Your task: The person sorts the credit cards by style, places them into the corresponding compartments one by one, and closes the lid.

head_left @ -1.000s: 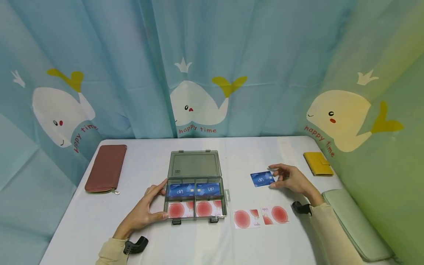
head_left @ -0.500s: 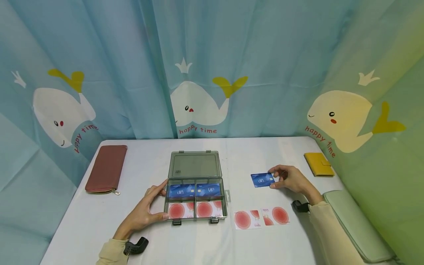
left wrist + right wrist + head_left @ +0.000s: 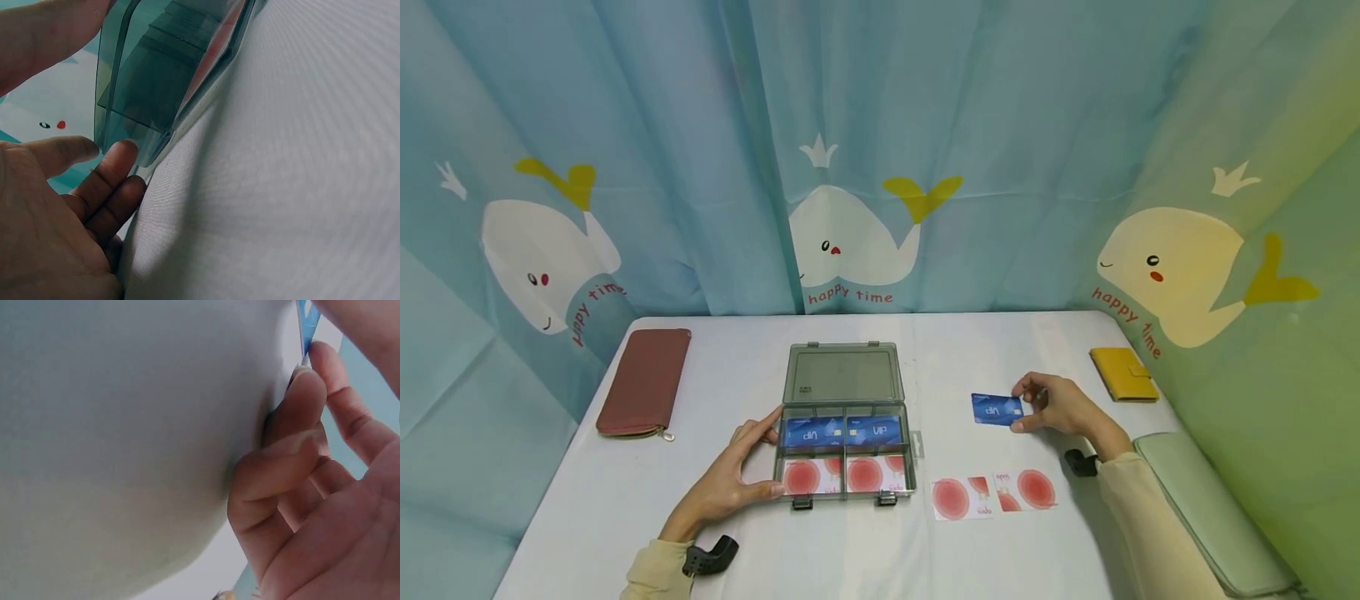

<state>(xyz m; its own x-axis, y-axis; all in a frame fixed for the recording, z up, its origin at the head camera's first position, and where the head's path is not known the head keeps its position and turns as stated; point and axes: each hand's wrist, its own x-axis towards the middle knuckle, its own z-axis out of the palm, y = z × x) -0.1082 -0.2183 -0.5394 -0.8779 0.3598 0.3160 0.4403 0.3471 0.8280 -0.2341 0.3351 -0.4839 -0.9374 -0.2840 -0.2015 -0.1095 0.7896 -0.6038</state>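
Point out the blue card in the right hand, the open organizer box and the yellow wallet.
blue card (image 3: 996,409): head view, card face.
organizer box (image 3: 841,374): head view, open lid.
yellow wallet (image 3: 1122,372): head view, top cover.

Card (image 3: 997,409) pinched in right hand (image 3: 1060,406): blue, white lettering. Near that grip, two cards (image 3: 992,495): white with red discs. Box (image 3: 842,385) at left hand (image 3: 730,479): smoky translucent grey-green; blue cards and red-disc cards inside. Wallets: maroon (image 3: 644,380), yellow (image 3: 1123,374), pale green (image 3: 1210,508). Table (image 3: 587,500) white. Curtain (image 3: 880,150) light blue with whales.

Cream sleeves (image 3: 1138,508), black wrist camera mounts (image 3: 709,557)
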